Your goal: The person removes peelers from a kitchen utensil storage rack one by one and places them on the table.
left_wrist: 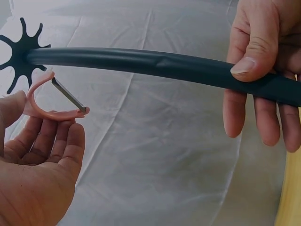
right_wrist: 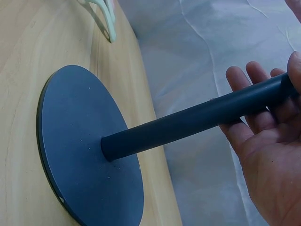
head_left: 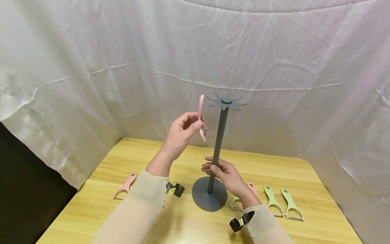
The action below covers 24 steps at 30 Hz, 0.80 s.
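Observation:
My left hand pinches a pink peeler between thumb and fingers, its handle end pointing up. The peeler is just left of the hooked top of a dark grey stand, apart from it in the head view. In the left wrist view, the peeler's curved frame and metal blade show, while the handle is mostly out of sight. My right hand holds the lower part of the pole, thumb in front and fingers behind. The stand is upright on its round base.
Another pink peeler lies on the wooden table at the left. Right of the base lie green peelers and a pink peeler, partly hidden by my right arm. Pale cloth hangs around the table.

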Tool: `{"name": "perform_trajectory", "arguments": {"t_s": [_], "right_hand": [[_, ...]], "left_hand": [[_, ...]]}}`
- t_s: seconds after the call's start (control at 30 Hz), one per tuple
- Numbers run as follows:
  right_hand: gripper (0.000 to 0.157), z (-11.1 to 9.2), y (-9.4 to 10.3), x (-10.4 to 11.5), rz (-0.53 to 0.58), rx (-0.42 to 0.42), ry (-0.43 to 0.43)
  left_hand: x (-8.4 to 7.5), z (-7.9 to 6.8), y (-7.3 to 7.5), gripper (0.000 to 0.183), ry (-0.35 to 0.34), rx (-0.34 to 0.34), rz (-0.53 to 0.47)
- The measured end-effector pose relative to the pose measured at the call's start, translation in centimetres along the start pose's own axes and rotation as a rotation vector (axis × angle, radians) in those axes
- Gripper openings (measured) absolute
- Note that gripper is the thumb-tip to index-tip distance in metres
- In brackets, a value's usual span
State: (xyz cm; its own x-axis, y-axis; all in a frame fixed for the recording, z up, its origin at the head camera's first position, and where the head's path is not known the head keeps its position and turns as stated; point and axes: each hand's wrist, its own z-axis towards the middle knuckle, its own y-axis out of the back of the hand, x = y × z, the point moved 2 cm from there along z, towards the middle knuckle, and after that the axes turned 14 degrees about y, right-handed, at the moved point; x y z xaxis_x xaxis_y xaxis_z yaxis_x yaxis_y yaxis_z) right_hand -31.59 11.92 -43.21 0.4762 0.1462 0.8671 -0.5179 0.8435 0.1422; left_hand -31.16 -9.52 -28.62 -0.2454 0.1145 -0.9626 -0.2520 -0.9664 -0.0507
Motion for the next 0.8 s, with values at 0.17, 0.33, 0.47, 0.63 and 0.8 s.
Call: {"name": "perform_trajectory", "arguments": {"t_s": [0.17, 0.33, 0.47, 0.63, 0.8], "right_hand": [[0.044, 0.0, 0.0, 0.0, -0.002, -0.004, -0.003], [0.044, -0.1, 0.0, 0.0, -0.005, -0.004, -0.006], [0.044, -0.1, 0.0, 0.0, 0.000, -0.003, 0.001], [0.045, -0.1, 0.0, 0.0, 0.006, 0.002, 0.004], [0.044, 0.0, 0.0, 0.0, -0.003, 0.008, -0.002]], "left_hand": [[0.5, -0.2, 0.4, 0.029, 0.005, -0.015, 0.020], [0.9, -0.6, 0.7, 0.025, 0.031, -0.049, 0.048], [1.4, -0.9, 1.1, 0.023, 0.064, -0.082, 0.089], [2.0, -1.3, 1.4, 0.025, 0.110, -0.126, 0.175], [2.9, -1.9, 1.9, 0.026, 0.146, -0.182, 0.276]]}}
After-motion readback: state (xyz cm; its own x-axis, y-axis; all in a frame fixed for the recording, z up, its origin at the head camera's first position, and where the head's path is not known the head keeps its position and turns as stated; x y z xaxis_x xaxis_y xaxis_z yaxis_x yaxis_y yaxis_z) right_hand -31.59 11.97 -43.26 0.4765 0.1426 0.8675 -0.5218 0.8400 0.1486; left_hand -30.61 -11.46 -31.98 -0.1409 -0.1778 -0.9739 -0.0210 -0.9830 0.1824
